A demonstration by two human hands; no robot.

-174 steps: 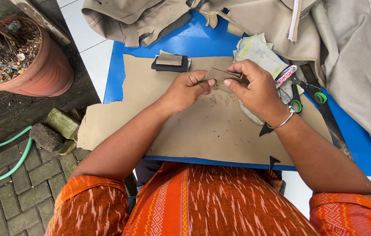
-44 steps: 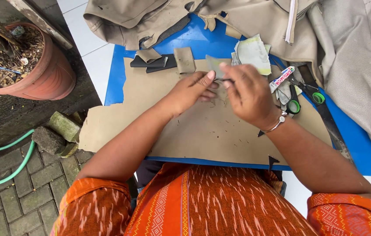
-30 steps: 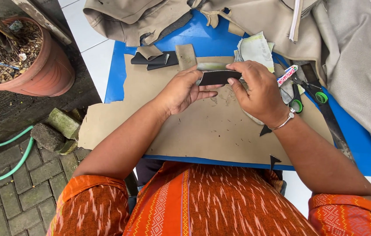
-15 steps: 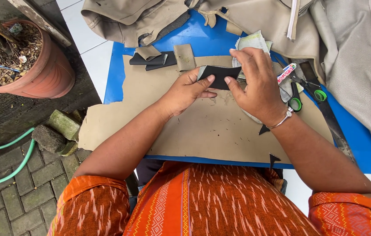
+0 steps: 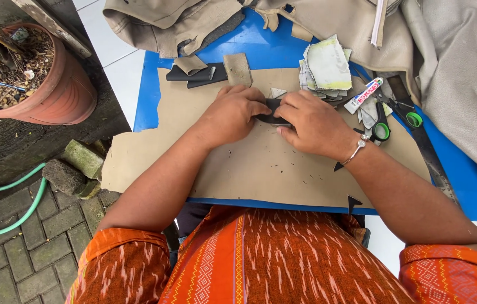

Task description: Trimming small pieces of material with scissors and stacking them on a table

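Observation:
My left hand (image 5: 232,111) and my right hand (image 5: 313,121) meet over a small black fabric piece (image 5: 271,112), pressing and gripping it against a tan cardboard sheet (image 5: 250,163). The sheet lies on a blue table (image 5: 147,90). Most of the black piece is hidden under my fingers. A silver bracelet (image 5: 355,151) circles my right wrist.
Black and tan fabric scraps (image 5: 205,70) lie at the sheet's far edge beside a stack of cut pieces (image 5: 328,67). Green-handled scissors (image 5: 383,121), a small tube (image 5: 363,94) and a ruler (image 5: 427,152) sit right. Beige cloth (image 5: 463,73) is piled behind. A clay pot (image 5: 36,73) stands left.
My hands picked up the black piece, held it above the sheet, then lowered it. Both hands now press it flat on the cardboard, closer together.

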